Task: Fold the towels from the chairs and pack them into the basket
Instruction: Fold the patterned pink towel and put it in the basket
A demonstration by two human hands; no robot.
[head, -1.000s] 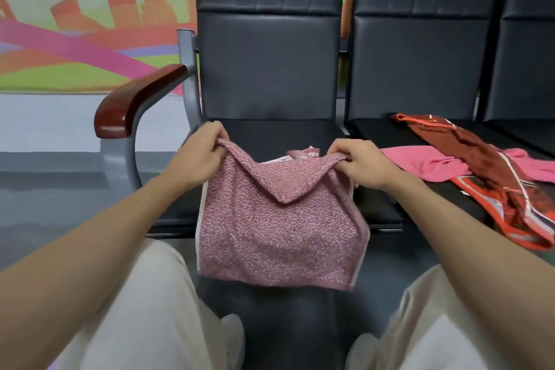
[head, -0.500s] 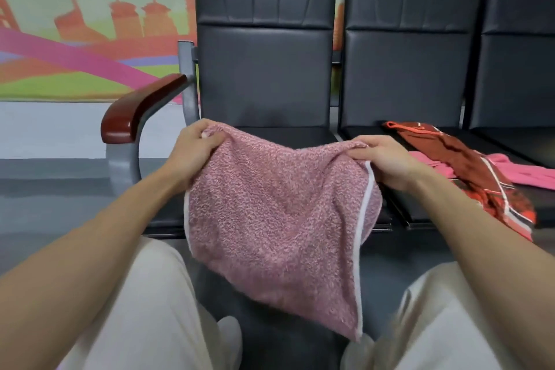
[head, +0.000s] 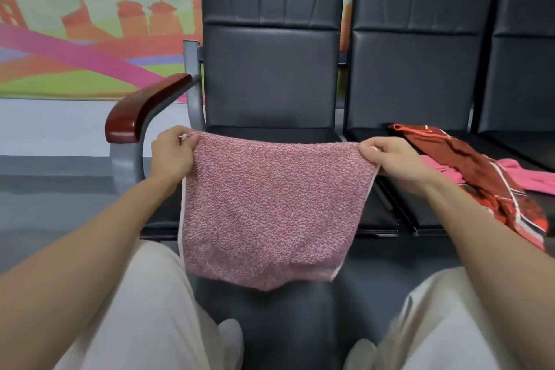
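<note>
A speckled pink towel (head: 270,207) with a white edge hangs flat in front of the left black chair (head: 270,69). My left hand (head: 171,153) pinches its top left corner and my right hand (head: 393,159) pinches its top right corner, so the top edge is stretched between them. On the middle chair's seat lie a red patterned towel (head: 480,177) and a bright pink towel (head: 528,174) partly under it. No basket is in view.
A row of black padded chairs (head: 414,54) stands against a wall with a colourful mural (head: 75,48). A dark red armrest (head: 141,111) sticks out at the left chair's side. My knees in pale trousers (head: 135,309) frame the dark floor below the towel.
The towel sagged in a folded V between my hands; now my hands have drawn apart and lifted it, and it hangs spread flat.
</note>
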